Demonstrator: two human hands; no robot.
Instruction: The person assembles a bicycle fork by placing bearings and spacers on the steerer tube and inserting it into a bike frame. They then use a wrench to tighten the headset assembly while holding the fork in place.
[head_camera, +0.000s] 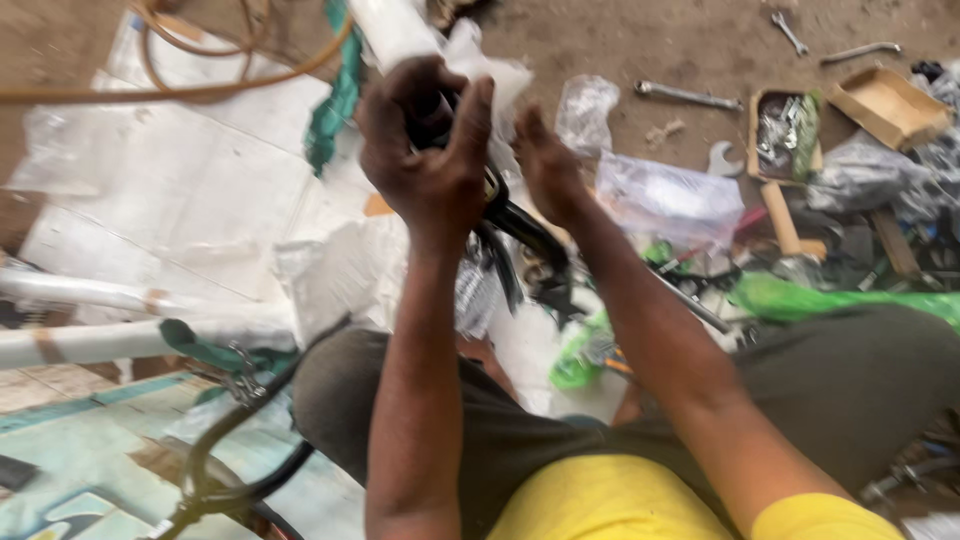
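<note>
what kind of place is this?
Likely an informal bicycle repair or assembly spot on bare ground: wrenches lie in the dirt, a box of small metal parts sits nearby, and wrapped white frame tubes lie alongside.
</note>
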